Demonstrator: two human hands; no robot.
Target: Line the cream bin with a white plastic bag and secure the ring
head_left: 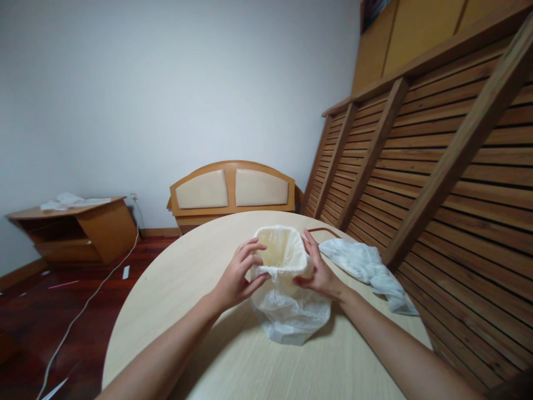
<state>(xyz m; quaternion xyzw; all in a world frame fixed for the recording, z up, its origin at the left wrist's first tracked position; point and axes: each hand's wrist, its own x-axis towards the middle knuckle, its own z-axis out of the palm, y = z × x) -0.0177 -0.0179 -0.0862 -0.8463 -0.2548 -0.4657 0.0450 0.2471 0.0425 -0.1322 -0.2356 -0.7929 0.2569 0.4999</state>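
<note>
A small cream bin [283, 251] stands on the round pale wooden table [200, 311], lined with a thin white plastic bag [287, 311] that hangs down its outside. My left hand [239, 275] pinches the bag at the near left of the rim. On the near right side, my right hand [318, 269] grips the bag's edge with fingers curled against the rim. Both hands are closed on the plastic.
A second crumpled white plastic bag [368, 269] lies on the table to the right. A slatted wooden bed frame [437, 166] leans along the right side. A headboard [231, 191] and a low wooden cabinet [79, 230] stand by the wall; a white cable [89, 303] crosses the dark floor.
</note>
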